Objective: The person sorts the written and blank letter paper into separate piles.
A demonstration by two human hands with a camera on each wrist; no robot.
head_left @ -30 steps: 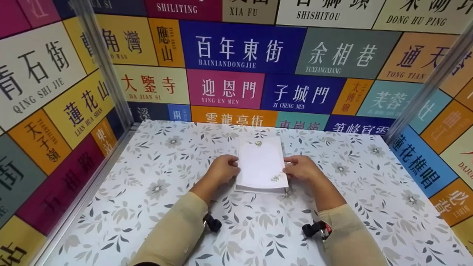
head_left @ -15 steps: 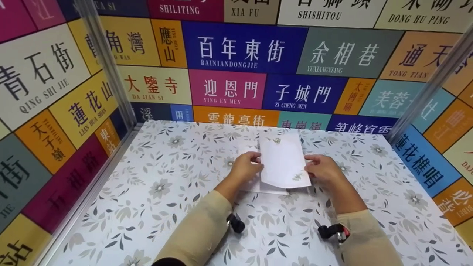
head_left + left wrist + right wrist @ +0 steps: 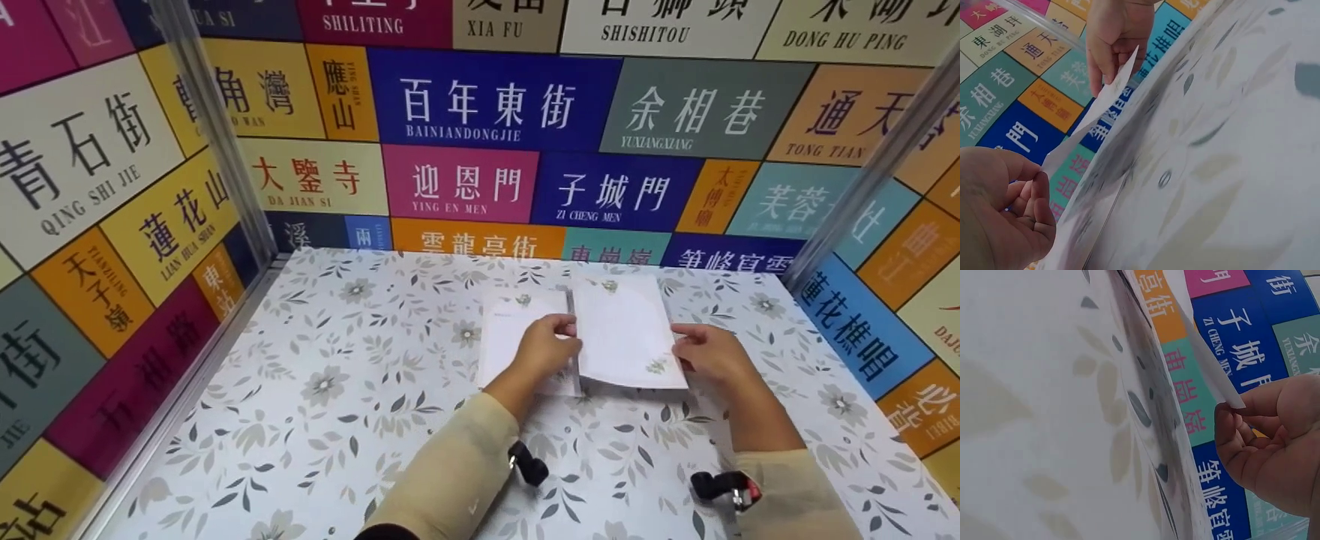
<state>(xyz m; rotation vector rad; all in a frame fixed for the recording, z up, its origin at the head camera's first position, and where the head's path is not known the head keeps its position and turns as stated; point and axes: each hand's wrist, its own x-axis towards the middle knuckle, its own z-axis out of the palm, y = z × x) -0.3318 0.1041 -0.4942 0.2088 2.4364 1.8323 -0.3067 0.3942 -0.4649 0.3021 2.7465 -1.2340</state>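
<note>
A white sheet of paper [image 3: 626,334] with small green leaf prints at its top and lower right is held between my two hands. My left hand [image 3: 549,346] pinches its left edge between thumb and finger. At the right edge my right hand [image 3: 712,352] pinches it the same way. In the left wrist view the sheet of paper [image 3: 1092,118] bows as it spans the hands, raised off the table. A pad of similar paper [image 3: 506,334] lies flat to the left, partly hidden behind my left hand. The right wrist view shows the right fingertips [image 3: 1230,410] gripping a corner.
A table with a leaf-and-flower cloth [image 3: 322,382] spreads under both arms. Colourful sign panels [image 3: 495,97] wall off the back and sides, with metal posts [image 3: 225,142] at the corners. Small black devices [image 3: 529,465] are strapped at each wrist.
Both hands have lifted the top sheet and carried it to the right, off the pad. The pad, covered by the sheet a second ago, now shows on the left.
</note>
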